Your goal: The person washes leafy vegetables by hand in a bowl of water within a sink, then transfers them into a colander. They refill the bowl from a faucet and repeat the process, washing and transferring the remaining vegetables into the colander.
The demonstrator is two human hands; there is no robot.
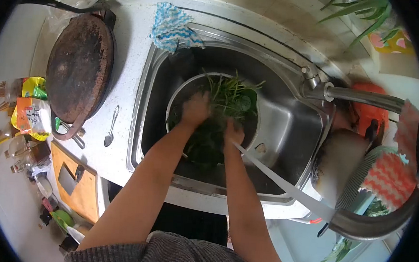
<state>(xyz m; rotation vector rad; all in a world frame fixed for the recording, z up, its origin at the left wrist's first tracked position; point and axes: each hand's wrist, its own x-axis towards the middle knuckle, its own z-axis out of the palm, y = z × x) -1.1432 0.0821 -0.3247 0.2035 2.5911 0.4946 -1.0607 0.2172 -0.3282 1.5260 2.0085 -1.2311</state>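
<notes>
Leafy greens (233, 100) fill much of a round bowl (259, 116) in the sink (287, 117), nearer the sink's left edge than its right. Rinsing looks like the step in hand: water (283, 182) runs from the faucet (357, 225) to beside the right hand (234, 132). The left hand (196, 109) is down among the greens on the bowl's left side, the right hand at their right side. Both sets of fingers are partly hidden and blurred, so whether either hand is grasping or loose cannot be told. The next move calls for turning the leaves under the stream without pushing them over the rim. Pale green stems lie tangled toward the far rim, with broader, dark, wet-looking leaves spread nearer the forearms.
</notes>
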